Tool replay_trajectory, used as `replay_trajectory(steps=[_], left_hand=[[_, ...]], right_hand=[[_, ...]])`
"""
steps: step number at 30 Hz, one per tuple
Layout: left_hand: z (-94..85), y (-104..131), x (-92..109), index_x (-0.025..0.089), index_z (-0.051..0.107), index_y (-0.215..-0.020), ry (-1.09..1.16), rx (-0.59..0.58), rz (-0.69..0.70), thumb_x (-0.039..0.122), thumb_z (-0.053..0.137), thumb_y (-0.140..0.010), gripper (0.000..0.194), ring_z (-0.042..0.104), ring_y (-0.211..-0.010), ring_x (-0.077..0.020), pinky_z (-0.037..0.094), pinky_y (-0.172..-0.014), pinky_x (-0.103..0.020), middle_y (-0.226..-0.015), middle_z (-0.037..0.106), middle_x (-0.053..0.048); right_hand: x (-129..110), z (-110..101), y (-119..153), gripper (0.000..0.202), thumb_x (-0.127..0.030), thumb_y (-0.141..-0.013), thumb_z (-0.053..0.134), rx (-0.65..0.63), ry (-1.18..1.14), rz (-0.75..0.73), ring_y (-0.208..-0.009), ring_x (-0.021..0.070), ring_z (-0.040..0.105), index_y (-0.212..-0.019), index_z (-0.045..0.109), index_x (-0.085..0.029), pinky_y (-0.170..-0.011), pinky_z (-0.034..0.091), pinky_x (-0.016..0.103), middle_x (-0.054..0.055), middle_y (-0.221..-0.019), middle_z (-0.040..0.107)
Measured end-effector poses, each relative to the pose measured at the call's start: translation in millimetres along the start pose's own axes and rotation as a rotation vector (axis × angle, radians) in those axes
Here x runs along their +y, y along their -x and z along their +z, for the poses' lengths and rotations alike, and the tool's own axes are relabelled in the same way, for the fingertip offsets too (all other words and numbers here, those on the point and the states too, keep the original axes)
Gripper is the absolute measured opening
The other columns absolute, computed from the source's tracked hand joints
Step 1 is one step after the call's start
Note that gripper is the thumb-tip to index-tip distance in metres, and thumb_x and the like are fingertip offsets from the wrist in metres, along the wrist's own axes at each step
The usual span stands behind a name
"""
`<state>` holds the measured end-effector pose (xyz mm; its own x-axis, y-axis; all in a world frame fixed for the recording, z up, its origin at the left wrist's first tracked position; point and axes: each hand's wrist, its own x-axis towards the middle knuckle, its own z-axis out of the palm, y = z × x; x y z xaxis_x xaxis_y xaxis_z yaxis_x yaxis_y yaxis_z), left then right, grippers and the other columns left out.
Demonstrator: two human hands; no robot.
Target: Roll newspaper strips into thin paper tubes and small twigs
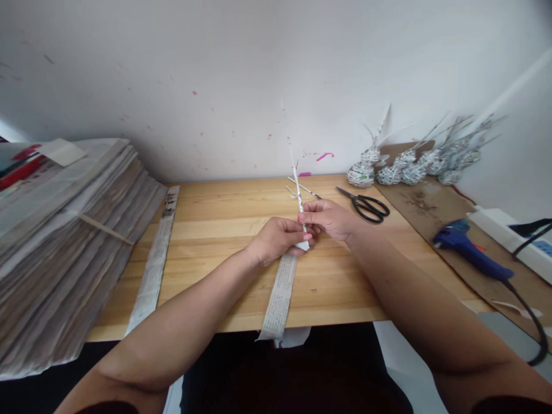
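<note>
My left hand pinches the lower end of a newspaper strip, where the paper turns into a thin rolled tube. Just above it, my right hand has its thumb and fingers closed around the same tube. The tube points up and away toward the wall, slightly tilted left. From under my left hand, the flat printed part of the strip runs down to the table's front edge and hangs a little over it. Some fingertips are hidden behind the paper.
Black scissors lie beyond my right hand. A tall newspaper stack and another paper strip are at left. A blue glue gun, a white power strip and several woven paper gourds are at right.
</note>
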<state>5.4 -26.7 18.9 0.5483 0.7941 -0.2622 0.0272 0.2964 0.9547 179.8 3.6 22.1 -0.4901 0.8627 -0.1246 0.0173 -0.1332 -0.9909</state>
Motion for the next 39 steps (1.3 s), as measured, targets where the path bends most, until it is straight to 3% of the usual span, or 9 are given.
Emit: replay_trajectory(steps=[7,13,16,21,30,36,39], left_hand=[[-0.5,0.8,1.7,0.013,0.074,-0.088,0.057,-0.022,-0.034,0.031,0.076,-0.071,0.025,0.065,-0.080,-0.0158,0.053,-0.069,-0.028,-0.088,0.071,-0.010],[1.5,2.0,2.7,0.013,0.073,-0.086,0.030,-0.032,-0.022,0.031,0.075,-0.072,0.023,0.064,-0.078,-0.0145,0.053,-0.070,-0.028,-0.087,0.071,-0.009],[2.3,2.7,4.0,0.013,0.074,-0.085,0.034,-0.036,-0.032,0.031,0.074,-0.073,0.022,0.065,-0.078,-0.0145,0.053,-0.069,-0.028,-0.087,0.071,-0.010],[0.8,2.5,2.8,0.013,0.074,-0.085,0.088,-0.072,-0.037,0.029,0.075,-0.072,0.021,0.066,-0.080,-0.0159,0.055,-0.073,-0.032,-0.089,0.071,-0.010],[5.1,1.7,-0.4,0.011,0.072,-0.090,0.152,-0.053,-0.059,0.027,0.076,-0.072,0.024,0.067,-0.078,-0.0179,0.056,-0.068,-0.032,-0.086,0.071,-0.010],[3.7,1.6,-1.8,0.010,0.073,-0.086,0.157,-0.085,-0.070,0.028,0.077,-0.071,0.024,0.067,-0.079,-0.0175,0.055,-0.072,-0.033,-0.088,0.071,-0.012],[4.2,2.2,-2.0,0.010,0.073,-0.086,0.154,-0.096,-0.066,0.028,0.077,-0.070,0.024,0.067,-0.080,-0.0174,0.055,-0.075,-0.034,-0.090,0.071,-0.012]], right_hand=[[-0.4,-3.8,2.4,0.031,-0.041,-0.076,0.071,-0.097,-0.026,0.012,-0.046,0.0055,0.047,-0.085,0.066,-0.012,-0.043,0.031,0.019,-0.002,-0.058,0.059],[-0.1,-1.4,0.9,0.032,-0.039,-0.071,0.076,-0.019,-0.011,0.012,-0.042,0.0046,0.044,-0.066,0.057,-0.014,-0.041,0.029,0.019,-0.004,-0.050,0.053],[0.5,-1.5,0.4,0.032,-0.042,-0.072,0.074,-0.011,-0.007,0.005,-0.042,0.0050,0.044,-0.070,0.060,-0.014,-0.040,0.029,0.019,-0.004,-0.050,0.053],[-1.0,-8.1,2.2,0.033,-0.044,-0.079,0.067,-0.100,-0.046,0.008,-0.047,0.0067,0.049,-0.089,0.068,-0.012,-0.043,0.033,0.019,-0.001,-0.056,0.058],[3.2,-7.5,-2.2,0.030,-0.038,-0.073,0.075,-0.018,-0.081,0.011,-0.040,0.0041,0.042,-0.069,0.058,-0.014,-0.037,0.027,0.017,-0.005,-0.049,0.051],[0.6,-7.7,2.2,0.032,-0.044,-0.081,0.066,-0.113,-0.062,0.034,-0.043,0.0054,0.044,-0.088,0.066,-0.013,-0.040,0.032,0.017,-0.003,-0.055,0.055],[0.5,-8.9,2.4,0.032,-0.044,-0.079,0.068,-0.120,-0.044,0.041,-0.042,0.0052,0.044,-0.084,0.066,-0.012,-0.039,0.032,0.017,-0.002,-0.053,0.055]])
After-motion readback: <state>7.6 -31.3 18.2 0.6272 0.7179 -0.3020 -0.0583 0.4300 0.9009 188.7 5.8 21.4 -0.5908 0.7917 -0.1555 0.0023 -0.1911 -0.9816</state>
